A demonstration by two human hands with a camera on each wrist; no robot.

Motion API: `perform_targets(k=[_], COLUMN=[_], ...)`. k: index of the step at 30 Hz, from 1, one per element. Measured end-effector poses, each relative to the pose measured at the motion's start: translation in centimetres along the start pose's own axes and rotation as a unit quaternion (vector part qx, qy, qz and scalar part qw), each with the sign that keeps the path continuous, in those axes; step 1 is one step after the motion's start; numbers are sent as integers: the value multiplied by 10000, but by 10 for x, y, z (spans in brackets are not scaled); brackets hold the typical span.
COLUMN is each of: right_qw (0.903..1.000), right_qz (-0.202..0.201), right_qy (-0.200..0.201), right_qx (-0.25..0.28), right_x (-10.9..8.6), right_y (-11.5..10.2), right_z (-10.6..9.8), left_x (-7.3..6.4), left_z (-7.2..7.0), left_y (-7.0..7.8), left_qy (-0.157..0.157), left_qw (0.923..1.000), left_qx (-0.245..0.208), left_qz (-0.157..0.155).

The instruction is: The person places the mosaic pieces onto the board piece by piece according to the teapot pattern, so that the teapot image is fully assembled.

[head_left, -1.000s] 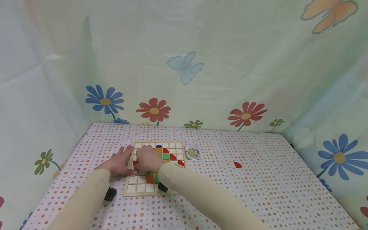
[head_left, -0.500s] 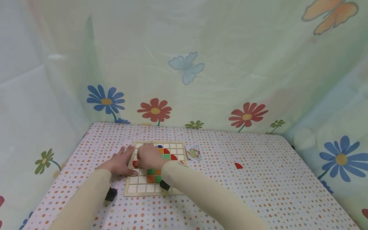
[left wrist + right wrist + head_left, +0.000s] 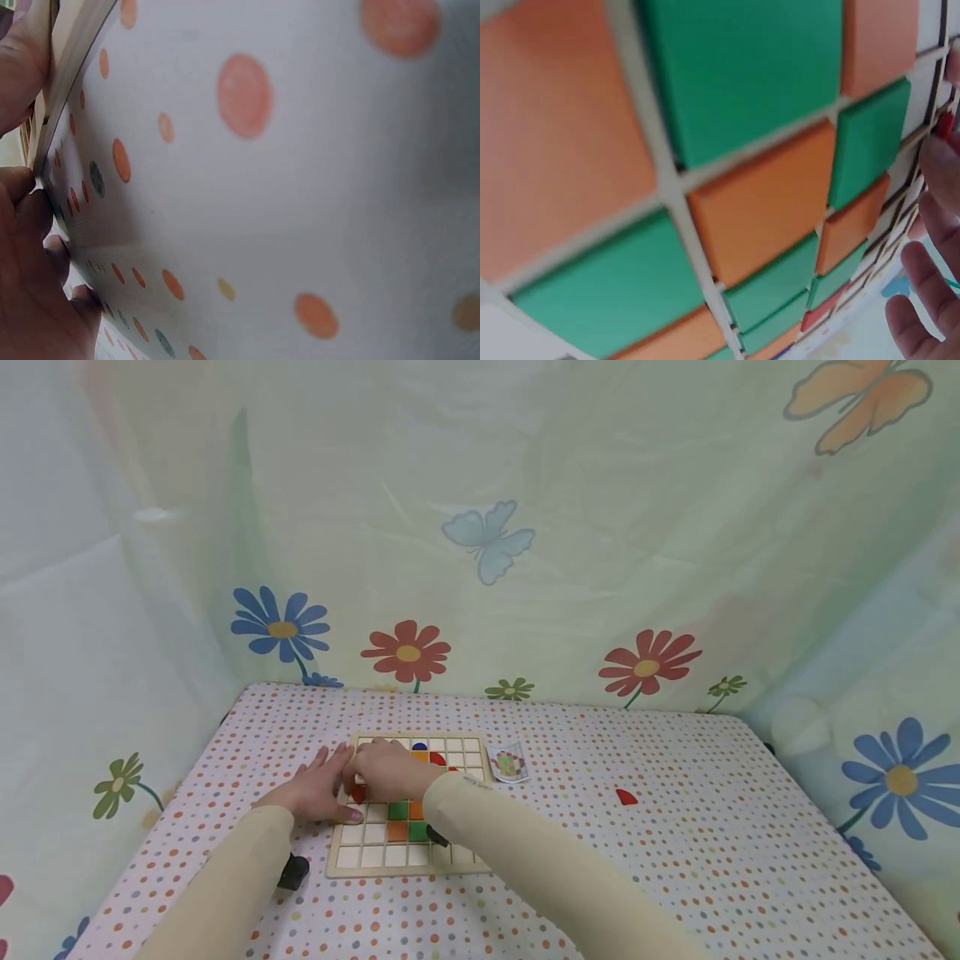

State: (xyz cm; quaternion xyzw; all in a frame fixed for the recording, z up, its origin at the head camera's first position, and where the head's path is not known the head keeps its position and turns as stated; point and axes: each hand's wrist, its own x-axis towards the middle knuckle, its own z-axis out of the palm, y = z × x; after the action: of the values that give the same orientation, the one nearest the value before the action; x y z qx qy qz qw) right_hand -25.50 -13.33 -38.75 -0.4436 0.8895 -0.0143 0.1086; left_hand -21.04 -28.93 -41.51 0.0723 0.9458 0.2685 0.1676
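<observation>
A wooden grid board (image 3: 408, 870) lies on the table, with green (image 3: 398, 811) and orange (image 3: 397, 832) square tiles in its middle cells. My left hand (image 3: 315, 787) rests at the board's left edge, fingers spread and thumb over the frame; in the left wrist view, the thumb (image 3: 19, 71) lies against the wooden rim. My right hand (image 3: 390, 770) reaches over the board's upper left part with its fingers curled down. The right wrist view shows a small red tile (image 3: 946, 126) between its fingertips, mostly hidden. Another bit of red tile (image 3: 358, 793) shows below that hand.
A small card with a coloured pattern (image 3: 507, 762) lies just right of the board. A loose red rounded tile (image 3: 626, 797) is farther right on the dotted tablecloth (image 3: 712, 860). A flowered curtain (image 3: 555, 610) stands behind the table.
My right hand has shifted slightly left, and its fingertips now come close to the left hand's fingers. The left hand stays at the board's edge. The head view has tilted slightly.
</observation>
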Motion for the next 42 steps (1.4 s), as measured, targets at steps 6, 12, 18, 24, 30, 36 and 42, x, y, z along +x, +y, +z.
perform_targets(k=[6, 12, 18, 24, 30, 36, 42], right_qw=[9996, 9989, 9994, 9998, 9995, 9987, 9984], right_qz=[134, 257, 189, 61, -303, -323, -188], right_qy=[-170, -182, -188, -153, -104, -358, -316], right_qx=[-168, -354, -210, -109, -38, 143, 420], right_x=[1, 5, 6, 3, -1, -5, -8], right_y=[0, -2, 0, 2, 4, 11, 20], right_z=[-2, 0, 2, -1, -6, -8, -3], left_x=[2, 2, 0, 0, 0, 1, 2], left_z=[1, 1, 1, -1, -2, 0, 2], left_y=[0, 1, 1, 0, 1, 0, -1], left_qy=[26, 38, 40, 36, 20, 7, -2], left_qw=[10000, 10000, 9999, 9999, 9999, 9999, 9998], left_qx=[51, 46, 40, 68, 75, 89, 105], left_qz=[-73, -77, -88, -107, -78, -107, -143])
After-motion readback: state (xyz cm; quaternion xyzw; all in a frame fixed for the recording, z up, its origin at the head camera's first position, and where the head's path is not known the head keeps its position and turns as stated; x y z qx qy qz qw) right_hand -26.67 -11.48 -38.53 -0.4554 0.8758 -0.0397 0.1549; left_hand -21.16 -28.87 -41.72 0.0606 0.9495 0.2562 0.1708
